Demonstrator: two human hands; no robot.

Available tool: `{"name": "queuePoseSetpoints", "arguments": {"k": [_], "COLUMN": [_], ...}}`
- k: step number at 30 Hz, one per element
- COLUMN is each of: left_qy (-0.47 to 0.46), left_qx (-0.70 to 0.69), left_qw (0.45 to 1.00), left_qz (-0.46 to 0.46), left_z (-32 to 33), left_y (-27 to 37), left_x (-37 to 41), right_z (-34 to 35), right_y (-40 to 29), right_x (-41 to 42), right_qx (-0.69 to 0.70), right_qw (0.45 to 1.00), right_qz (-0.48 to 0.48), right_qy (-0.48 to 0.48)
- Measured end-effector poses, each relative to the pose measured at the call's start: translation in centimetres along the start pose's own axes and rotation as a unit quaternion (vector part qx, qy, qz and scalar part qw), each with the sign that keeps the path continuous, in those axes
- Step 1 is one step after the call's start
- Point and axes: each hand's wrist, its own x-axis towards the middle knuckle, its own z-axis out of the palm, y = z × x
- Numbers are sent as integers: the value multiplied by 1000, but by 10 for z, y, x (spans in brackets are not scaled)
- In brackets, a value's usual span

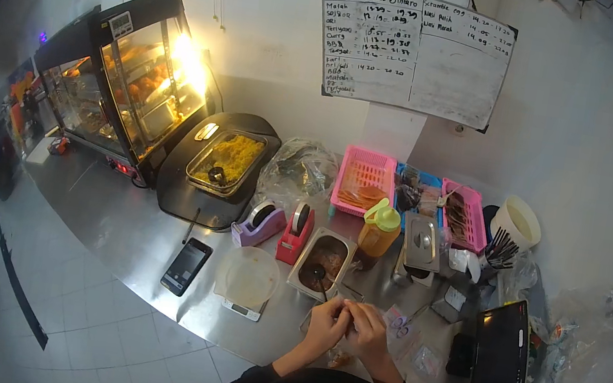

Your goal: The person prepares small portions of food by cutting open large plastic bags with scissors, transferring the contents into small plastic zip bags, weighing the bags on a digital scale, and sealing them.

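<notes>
My left hand (327,322) and my right hand (368,330) meet in front of my body, their fingertips pinched together. A small clear plastic bag with brown contents (341,358) shows below them, between the wrists; its top seems to be in my fingers, which mostly hide it. Just beyond is a steel food pan (299,277) of brown sauce, with a dark ladle (318,272) in it. Purple-handled scissors (399,322) lie right of my right hand. A round translucent lid or plate (249,276) sits on a digital scale (247,309) to the left.
Tape dispensers (259,226), a yellow-topped bottle (378,235) and a lidded steel pan (421,241) stand behind. A phone (186,267) lies left, near the counter edge. Left are yellow rice (235,156) and a lit warming cabinet (138,83); right, a tablet (503,349).
</notes>
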Motion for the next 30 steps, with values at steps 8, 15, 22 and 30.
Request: {"name": "queuePoseSetpoints", "arguments": {"k": [8,15,22,30], "left_qy": [-30,15,59,102], "left_qx": [100,287,270,249], "left_qw": [995,954,954,955], "left_qz": [13,82,113,126], "left_z": [-9,-17,-26,-45], "left_y": [-10,-1,11,12], "left_x": [19,27,28,34], "right_z": [12,13,33,51], "right_y": [16,27,9,7], "right_x": [0,21,22,16], "right_qx": [6,-10,74,155], "right_qw": [996,999,965,942], "right_qz": [39,39,208,175], "right_qy": [-77,-32,139,243]}}
